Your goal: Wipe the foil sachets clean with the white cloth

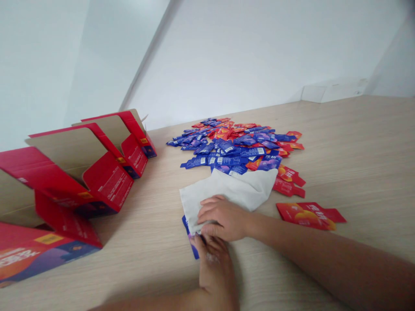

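Note:
A white cloth (pixel 231 188) is spread over a blue-and-purple packet (pixel 191 239), and only the packet's left edge shows. My right hand (pixel 225 217) grips the cloth from above, its fingers bent and pressed down. Just below it, my left hand (pixel 214 257) pinches the near end of the packet at the cloth's edge; its fingertips are partly hidden by my right hand. The far side of the cloth touches a heap of blue packets (pixel 228 160) and red packets (pixel 223 132). One red packet with orange fruit (pixel 306 215) lies apart, beside my right forearm.
Several open red cardboard boxes stand in a row on the left, with a near box (pixel 68 239) and a far box (pixel 134 151). A white box-like object (pixel 333 90) sits at the back right against the wall. All rests on a light wooden table (pixel 356 160).

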A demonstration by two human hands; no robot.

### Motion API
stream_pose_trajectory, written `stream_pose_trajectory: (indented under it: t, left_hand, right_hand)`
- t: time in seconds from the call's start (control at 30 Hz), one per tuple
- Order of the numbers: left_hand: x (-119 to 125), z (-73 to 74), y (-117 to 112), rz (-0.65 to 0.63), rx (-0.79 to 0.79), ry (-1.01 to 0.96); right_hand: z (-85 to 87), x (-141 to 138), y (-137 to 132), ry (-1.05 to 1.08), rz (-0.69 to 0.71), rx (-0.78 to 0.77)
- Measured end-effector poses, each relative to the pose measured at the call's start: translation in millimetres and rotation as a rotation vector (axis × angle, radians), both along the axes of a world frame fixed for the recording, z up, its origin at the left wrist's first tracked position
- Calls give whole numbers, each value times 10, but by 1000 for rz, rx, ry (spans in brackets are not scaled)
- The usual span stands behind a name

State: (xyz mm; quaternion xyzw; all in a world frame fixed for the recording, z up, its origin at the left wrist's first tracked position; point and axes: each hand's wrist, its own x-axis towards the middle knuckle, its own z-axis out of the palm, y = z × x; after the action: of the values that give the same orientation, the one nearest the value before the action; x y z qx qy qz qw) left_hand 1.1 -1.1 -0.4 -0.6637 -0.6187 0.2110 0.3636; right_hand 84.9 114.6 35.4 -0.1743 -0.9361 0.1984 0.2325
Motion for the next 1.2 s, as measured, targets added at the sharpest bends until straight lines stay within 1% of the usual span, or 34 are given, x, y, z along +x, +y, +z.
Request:
stream_pose_trajectory:
  t: [0.07, 0.1, 0.2, 0.27, 0.5, 0.57, 0.7, 0.83, 0.93, 1.0, 1.2]
  left_hand:
    - [-6, -8, 5, -58, -10, 8]
    - [-5, -14, 11, -56, -15, 13]
    - [27, -21, 40, 52, -31, 31]
    - [53, 1, 54, 91, -48, 36]
    - [46, 174, 31, 7, -112, 26]
    - [49, 178, 26, 7, -114, 26]
    - [55, 138, 34, 52, -100, 20]
    - [34, 139, 44, -2, -95, -4]
    - [31, 162, 44, -10, -104, -16]
    - [36, 173, 42, -10, -110, -10]
    - [31, 164, 36, -17, -80, 47]
  right_hand:
    - [-1, -1, -1, -7, -12, 2]
    - [-3, -1, -1, -10, -17, 4]
    - [-7, 1, 3, -17, -23, 8]
    - [-8, 1, 5, -25, -21, 7]
    - [0, -1, 0, -14, -22, 7]
    - [1, -1, -1, -19, -23, 5]
    - [-1, -5, -3, -25, -34, 1]
    - [-7, -11, -10, -33, -85, 6]
    - [-13, -11, -14, -42, -136, 2]
    - [-18, -7, -10, -40, -145, 2]
    - [-22, 12, 5, -11, -40, 12]
